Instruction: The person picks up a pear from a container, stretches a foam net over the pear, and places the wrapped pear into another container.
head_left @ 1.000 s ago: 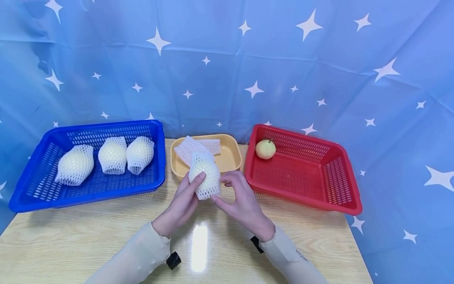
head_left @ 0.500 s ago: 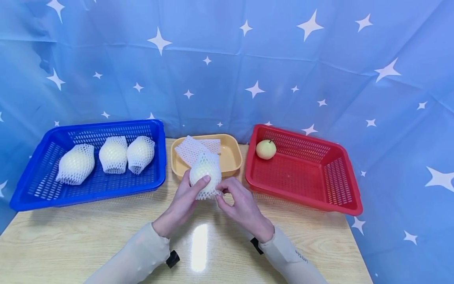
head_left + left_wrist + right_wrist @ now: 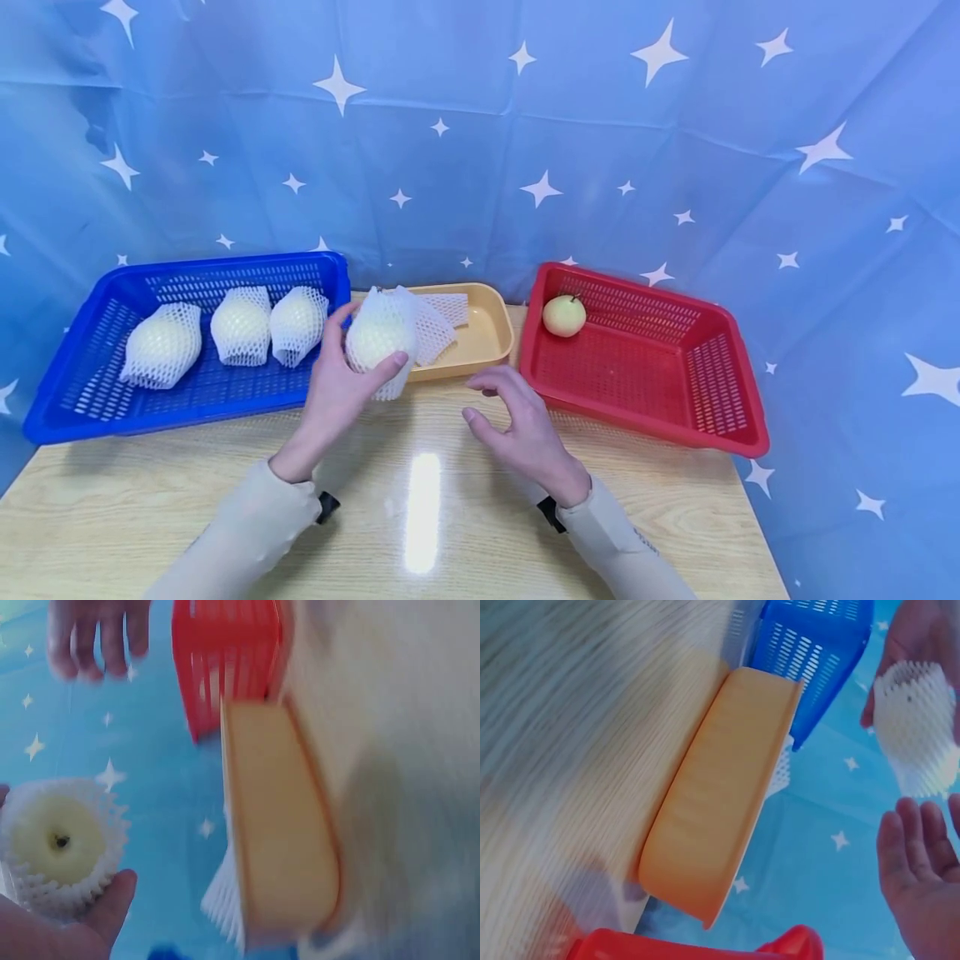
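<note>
My left hand [image 3: 337, 396] grips a pear in a white foam net [image 3: 381, 337], thumb on its near side, above the left end of the yellow tray [image 3: 486, 333]. In the left wrist view the bare end of this netted pear [image 3: 64, 836] shows through the net's opening, with a dark spot in the middle. My right hand [image 3: 525, 433] hovers in front of the tray's right end, fingers loosely bent and holding nothing. Flat white foam nets [image 3: 438, 325] lie in the tray, partly hidden behind the held pear.
On the left, a blue basket [image 3: 217, 407] contains several netted pears [image 3: 240, 327]. A red basket [image 3: 630, 362] on the right has one bare pear [image 3: 564, 316] in its far left corner. Both stand on a wooden table [image 3: 480, 517] before a blue star-patterned curtain [image 3: 465, 150].
Half a second ago my right fingers were pinching the net's lower edge; they have let go. My left hand has carried the netted pear leftward and slightly away from me, toward the blue basket.
</note>
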{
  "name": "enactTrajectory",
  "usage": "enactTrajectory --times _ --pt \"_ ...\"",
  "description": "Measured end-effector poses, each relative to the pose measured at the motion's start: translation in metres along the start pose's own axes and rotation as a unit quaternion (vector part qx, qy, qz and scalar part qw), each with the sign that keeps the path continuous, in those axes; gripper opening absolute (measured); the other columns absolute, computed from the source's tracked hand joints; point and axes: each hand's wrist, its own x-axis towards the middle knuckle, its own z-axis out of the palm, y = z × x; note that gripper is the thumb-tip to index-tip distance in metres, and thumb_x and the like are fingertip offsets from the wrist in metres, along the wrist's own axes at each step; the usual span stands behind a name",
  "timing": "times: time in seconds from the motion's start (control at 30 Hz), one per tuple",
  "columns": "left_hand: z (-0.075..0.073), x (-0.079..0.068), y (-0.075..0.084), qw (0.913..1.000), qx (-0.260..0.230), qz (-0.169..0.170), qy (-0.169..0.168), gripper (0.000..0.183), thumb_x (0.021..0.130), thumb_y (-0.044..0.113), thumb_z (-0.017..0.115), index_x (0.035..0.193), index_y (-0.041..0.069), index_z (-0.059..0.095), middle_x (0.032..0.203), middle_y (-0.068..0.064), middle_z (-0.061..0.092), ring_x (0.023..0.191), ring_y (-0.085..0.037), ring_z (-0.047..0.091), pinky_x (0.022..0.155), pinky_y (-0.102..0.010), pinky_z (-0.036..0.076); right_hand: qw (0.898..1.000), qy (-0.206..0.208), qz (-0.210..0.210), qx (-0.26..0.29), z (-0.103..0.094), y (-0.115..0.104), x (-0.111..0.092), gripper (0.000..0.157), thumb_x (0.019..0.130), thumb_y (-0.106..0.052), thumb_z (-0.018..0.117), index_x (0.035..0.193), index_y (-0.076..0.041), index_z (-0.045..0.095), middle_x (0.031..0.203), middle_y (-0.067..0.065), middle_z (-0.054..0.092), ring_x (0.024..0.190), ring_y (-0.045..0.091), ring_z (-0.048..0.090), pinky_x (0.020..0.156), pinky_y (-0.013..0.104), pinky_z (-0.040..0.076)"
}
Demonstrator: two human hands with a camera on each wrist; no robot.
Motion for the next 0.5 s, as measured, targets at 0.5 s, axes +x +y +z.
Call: enactTrajectory --times 0.5 --pt "-0.076 0.021 -0.018 0.9688 0.236 -0.013 0.073 0.108 0.087 0.059 0.075 0.160 0.000 0.022 0.141 -0.036 0.051 0.118 -0.055 0.056 0.091 -0.070 0.047 1.000 0.001 0.003 0.017 -0.004 0.008 -0.002 0.034 0.091 -0.011 0.072 0.123 -0.003 0.062 0.119 0.005 0.064 0.108 0.020 0.062 0.093 0.034 0.056"
